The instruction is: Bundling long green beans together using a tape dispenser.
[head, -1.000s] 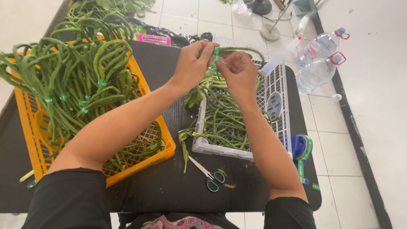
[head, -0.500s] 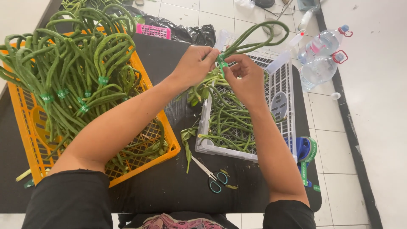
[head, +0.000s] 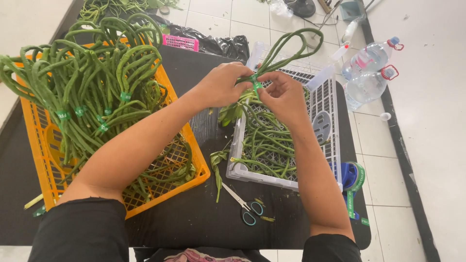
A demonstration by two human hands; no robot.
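1. Left hand (head: 221, 85) pinches the looped bundle of long beans (head: 284, 48) at its green tape band (head: 255, 83); right hand (head: 284, 97) grips the same band, steadying it.
2. Bundle hangs over the white crate (head: 327, 104), at 1 o'clock from the scissors (head: 245, 206); orange crate (head: 36, 150) of banded bundles lies at 9 o'clock on the tabletop (head: 194, 221).

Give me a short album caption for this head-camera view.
Both hands, left hand and right hand, pinch a looped bundle of long beans at its green tape band above a white crate.

Produce-packing workspace, likely market back room: black table (head: 194, 223) set on white tiled floor (head: 427, 145), orange crate (head: 43, 160) heaped with banded long beans (head: 92, 92), white crate (head: 330, 97), tape dispenser (head: 352, 177), scissors (head: 245, 208), water bottles (head: 371, 73) stood nearby.
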